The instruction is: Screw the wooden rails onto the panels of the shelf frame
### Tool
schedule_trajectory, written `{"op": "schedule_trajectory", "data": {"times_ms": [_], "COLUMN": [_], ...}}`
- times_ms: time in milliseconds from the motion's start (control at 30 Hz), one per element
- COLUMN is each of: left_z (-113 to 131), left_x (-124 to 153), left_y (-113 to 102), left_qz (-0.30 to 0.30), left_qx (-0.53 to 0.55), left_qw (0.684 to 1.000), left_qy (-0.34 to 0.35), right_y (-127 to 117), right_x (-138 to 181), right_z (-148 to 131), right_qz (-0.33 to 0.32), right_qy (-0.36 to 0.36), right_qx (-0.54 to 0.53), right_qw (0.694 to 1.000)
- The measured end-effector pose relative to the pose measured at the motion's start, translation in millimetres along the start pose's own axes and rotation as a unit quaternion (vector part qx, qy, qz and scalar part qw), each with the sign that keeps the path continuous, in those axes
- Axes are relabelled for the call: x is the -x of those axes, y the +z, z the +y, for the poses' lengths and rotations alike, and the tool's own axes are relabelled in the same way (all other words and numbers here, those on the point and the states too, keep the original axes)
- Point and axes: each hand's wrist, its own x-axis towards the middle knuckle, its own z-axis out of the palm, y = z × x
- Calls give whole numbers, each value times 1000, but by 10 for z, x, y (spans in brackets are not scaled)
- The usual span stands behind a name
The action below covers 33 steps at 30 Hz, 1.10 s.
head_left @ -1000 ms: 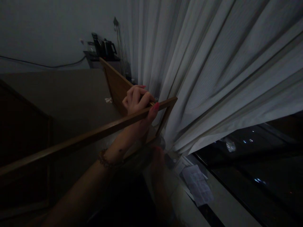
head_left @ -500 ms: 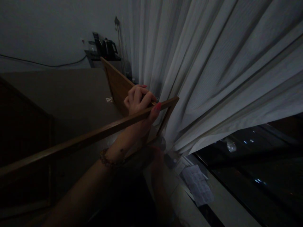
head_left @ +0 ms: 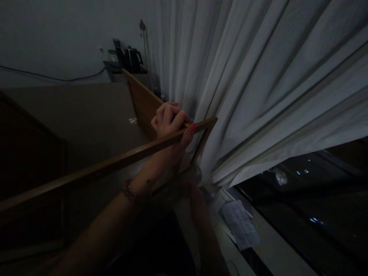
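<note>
My left hand [head_left: 170, 123], with red nails and a beaded bracelet on the wrist, is closed around the top rail of a wooden frame [head_left: 115, 163]. The rail runs from the lower left up to a corner beside the curtain. A wooden panel [head_left: 140, 101] of the same piece rises behind the hand. My right hand [head_left: 192, 188] sits low in deep shadow at the frame's lower corner, touching or close to it. Its fingers are too dark to read.
A white pleated curtain [head_left: 258, 84] hangs close on the right. Below it is a dark window [head_left: 310, 199] with a sill holding a folded paper [head_left: 240, 226]. A brown surface [head_left: 86, 115] stretches left. A kettle [head_left: 130, 59] stands on a small stand by the wall, with a cable along it.
My left hand keeps its grip on the rail in the same place. My right forearm has shifted slightly right and lower in the shadow. The view has barely moved.
</note>
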Motion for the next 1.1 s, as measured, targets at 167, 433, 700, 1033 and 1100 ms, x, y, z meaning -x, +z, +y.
{"op": "schedule_trajectory", "data": {"times_ms": [167, 433, 700, 1033, 1100], "left_z": [19, 49, 48, -46, -46], "left_x": [5, 13, -1, 12, 17], "left_y": [0, -19, 3, 61, 59], "left_qz": [-4, -7, 1, 23, 23], "left_qx": [-3, 5, 17, 74, 85], "left_qw": [1000, 1000, 1000, 997, 996], "left_qy": [-6, -18, -6, 2, -1], "right_y": [45, 58, 25, 25, 73], "right_x": [12, -21, 29, 18, 31], "right_z": [-5, 81, 71, 247, 210], "right_qz": [14, 23, 24, 85, 88], "right_qy": [-15, -42, -21, -124, -92], "right_qx": [-21, -48, 49, 147, 86], "right_qw": [1000, 998, 998, 978, 988]}}
